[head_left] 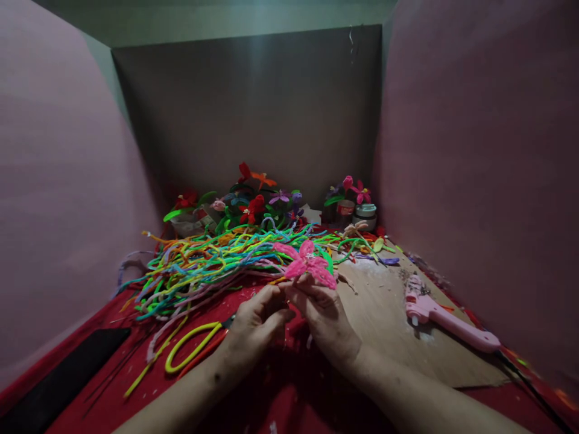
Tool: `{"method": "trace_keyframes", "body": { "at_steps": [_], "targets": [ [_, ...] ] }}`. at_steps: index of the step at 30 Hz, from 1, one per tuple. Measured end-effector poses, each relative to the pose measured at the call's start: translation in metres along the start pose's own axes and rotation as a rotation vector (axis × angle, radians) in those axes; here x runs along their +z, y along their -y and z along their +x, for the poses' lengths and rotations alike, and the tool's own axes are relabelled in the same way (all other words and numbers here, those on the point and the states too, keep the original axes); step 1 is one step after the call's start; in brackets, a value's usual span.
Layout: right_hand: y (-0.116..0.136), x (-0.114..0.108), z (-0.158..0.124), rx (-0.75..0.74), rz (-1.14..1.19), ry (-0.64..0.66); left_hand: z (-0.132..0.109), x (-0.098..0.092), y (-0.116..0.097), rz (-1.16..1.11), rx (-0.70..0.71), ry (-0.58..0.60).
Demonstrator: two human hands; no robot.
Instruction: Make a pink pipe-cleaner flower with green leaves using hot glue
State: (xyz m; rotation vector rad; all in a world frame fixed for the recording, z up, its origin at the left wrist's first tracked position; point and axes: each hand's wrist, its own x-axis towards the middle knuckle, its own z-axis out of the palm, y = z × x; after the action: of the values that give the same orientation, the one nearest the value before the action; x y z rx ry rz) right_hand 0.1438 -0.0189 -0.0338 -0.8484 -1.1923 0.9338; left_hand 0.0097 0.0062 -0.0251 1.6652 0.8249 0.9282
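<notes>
A pink fuzzy flower [306, 263] with a pale centre stands just above my right hand [323, 313], whose fingers are closed around its base. My left hand [260, 319] is closed beside it, fingertips meeting the right ones below the petals; an orange bit pokes out above them. What the left fingertips pinch is too small to make out. Yellow-and-orange-handled scissors [194, 348] lie by my left wrist, partly covered by it. Behind the hands spreads a large pile of coloured fuzzy stems [203, 265].
A pink glue gun [452, 322] rests on a brown board [375, 319] at right, its cord trailing forward. A black flat object [67, 377] lies at left on the red cloth [149, 401]. Finished flowers [253, 208] and a lidded jar [364, 217] stand behind. Pink walls flank both sides.
</notes>
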Motion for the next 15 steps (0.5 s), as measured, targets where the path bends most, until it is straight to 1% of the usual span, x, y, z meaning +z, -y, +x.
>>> {"method": "trace_keyframes", "body": {
  "at_steps": [2,4,5,8,11,15],
  "targets": [
    [-0.0015,0.0009,-0.0005,0.030,0.030,-0.018,-0.0034,0.0013,0.0031,0.153,0.111,-0.100],
    [-0.0035,0.0014,-0.0012,0.041,0.022,-0.008,-0.0058,0.0016,0.0056,0.233,0.169,-0.134],
    [-0.0044,0.0015,-0.0015,0.035,0.003,-0.001,-0.0064,0.0017,0.0061,0.234,0.169,-0.134],
    [-0.0058,0.0015,-0.0013,-0.017,-0.058,0.010,-0.0059,0.0026,0.0035,0.158,0.105,-0.121],
    [-0.0038,0.0020,-0.0002,-0.054,-0.045,0.028,-0.0034,0.0033,-0.0009,0.044,0.017,-0.074],
    [0.0012,0.0029,0.0007,-0.032,-0.027,0.022,0.0002,0.0015,-0.0032,-0.106,-0.084,0.017]
  ]
}}
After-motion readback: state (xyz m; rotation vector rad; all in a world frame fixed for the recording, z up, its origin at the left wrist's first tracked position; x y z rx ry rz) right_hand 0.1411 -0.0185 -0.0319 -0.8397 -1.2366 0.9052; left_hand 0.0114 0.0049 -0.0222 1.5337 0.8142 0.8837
